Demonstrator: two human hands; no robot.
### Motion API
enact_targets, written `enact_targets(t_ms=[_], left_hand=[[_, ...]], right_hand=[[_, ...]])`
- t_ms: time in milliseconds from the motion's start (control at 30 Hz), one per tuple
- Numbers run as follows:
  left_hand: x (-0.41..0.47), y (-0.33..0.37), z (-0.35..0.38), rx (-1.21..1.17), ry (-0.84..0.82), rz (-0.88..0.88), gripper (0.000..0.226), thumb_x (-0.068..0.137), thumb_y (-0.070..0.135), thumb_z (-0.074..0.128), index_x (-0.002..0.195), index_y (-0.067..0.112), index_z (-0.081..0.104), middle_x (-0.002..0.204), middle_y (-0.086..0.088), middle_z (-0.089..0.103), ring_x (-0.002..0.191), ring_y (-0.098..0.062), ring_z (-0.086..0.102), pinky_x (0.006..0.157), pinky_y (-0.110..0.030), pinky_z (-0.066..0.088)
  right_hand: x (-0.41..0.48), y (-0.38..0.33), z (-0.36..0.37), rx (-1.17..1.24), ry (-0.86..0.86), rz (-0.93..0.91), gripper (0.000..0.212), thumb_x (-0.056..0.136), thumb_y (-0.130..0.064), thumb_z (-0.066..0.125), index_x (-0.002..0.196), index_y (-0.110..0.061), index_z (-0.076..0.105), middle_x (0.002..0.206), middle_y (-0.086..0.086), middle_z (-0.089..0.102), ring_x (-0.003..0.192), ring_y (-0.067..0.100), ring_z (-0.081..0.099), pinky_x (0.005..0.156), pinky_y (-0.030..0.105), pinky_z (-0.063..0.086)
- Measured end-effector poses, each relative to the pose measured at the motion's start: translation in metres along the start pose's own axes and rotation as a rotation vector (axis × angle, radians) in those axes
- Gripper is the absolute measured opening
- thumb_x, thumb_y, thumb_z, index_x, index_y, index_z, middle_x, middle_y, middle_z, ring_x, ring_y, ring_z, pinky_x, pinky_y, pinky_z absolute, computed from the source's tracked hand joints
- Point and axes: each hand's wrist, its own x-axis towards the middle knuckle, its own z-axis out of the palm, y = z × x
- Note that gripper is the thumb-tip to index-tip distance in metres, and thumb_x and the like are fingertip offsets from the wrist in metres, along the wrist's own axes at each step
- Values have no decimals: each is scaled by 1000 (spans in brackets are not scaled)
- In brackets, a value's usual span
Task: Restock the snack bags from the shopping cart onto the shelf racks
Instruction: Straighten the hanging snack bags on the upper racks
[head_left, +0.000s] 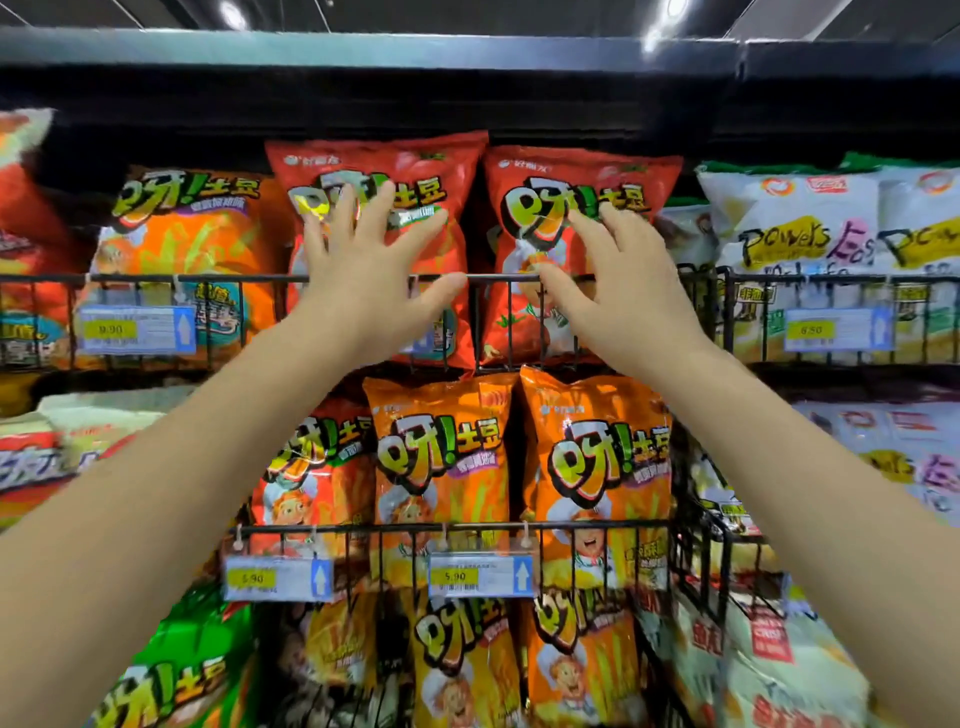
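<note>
Seating the red bags (415, 166) under my fingers (375, 208) in the rack (493, 278).
Left hand (363, 275), right hand (615, 286): fingers spread flat against them; cart next, I think.

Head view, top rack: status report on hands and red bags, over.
Left hand open, fingers spread on left red bag. Right hand open, touching right red bag. Both bags upright behind rack rail. Nothing blocking.

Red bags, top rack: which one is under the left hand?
The left red bag, beside the orange bag; the left hand spreads over its front. The right red bag is under the right hand.
</note>
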Motion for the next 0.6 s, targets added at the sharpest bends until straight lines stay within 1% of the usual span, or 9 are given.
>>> enact_targets(t_ms=[100,200,267,333,400,433,533,600], left_hand=[[-50,19,7,-93,20,133,71,94,73,37,158,45,30,172,-7,13,159,-33,0,125,-61,-3],[-95,38,23,-223,-27,188,74,87,72,34,154,41,41,167,-8,26,156,-31,14,124,-61,8],[-121,46,38,-256,-32,190,70,89,68,40,150,35,48,162,-8,35,152,-32,25,122,-61,16],[-140,50,56,-238,-51,168,63,94,62,51,150,33,49,160,-8,37,150,-31,28,120,-58,23],[-153,54,72,-208,-111,100,64,96,58,57,154,34,42,163,-8,30,152,-31,21,120,-58,27],[-155,55,77,-189,-150,43,68,97,59,57,157,38,35,166,-10,23,154,-33,14,121,-59,25],[-154,59,87,-138,-276,-132,80,94,68,52,161,50,11,171,-10,-5,157,-39,-9,123,-61,17],[-150,60,90,-180,-342,-175,85,91,70,55,160,53,8,171,-10,-11,156,-41,-14,122,-63,17]], right_hand=[[-55,3,2,54,30,-55,65,101,-50,54,156,-18,40,162,10,34,153,27,25,124,49,25],[-103,9,9,88,54,-106,61,99,-42,62,152,-16,47,157,9,42,149,26,33,121,47,32],[-127,14,16,103,13,-76,59,99,-42,63,150,-17,49,155,8,44,147,25,36,119,47,36],[-141,23,23,96,-42,-23,60,99,-47,61,150,-19,49,155,8,43,146,27,37,116,52,39],[-149,31,29,39,-120,2,65,99,-55,55,154,-21,45,160,9,38,149,30,33,116,56,37],[-148,34,31,5,-152,2,68,98,-58,53,156,-23,43,162,10,35,151,32,29,118,57,34],[-146,36,37,-47,-250,44,72,98,-61,53,161,-33,32,171,8,18,157,34,11,126,56,18],[-144,35,41,-52,-297,91,74,98,-64,52,162,-38,25,172,7,12,158,35,5,126,55,11]])
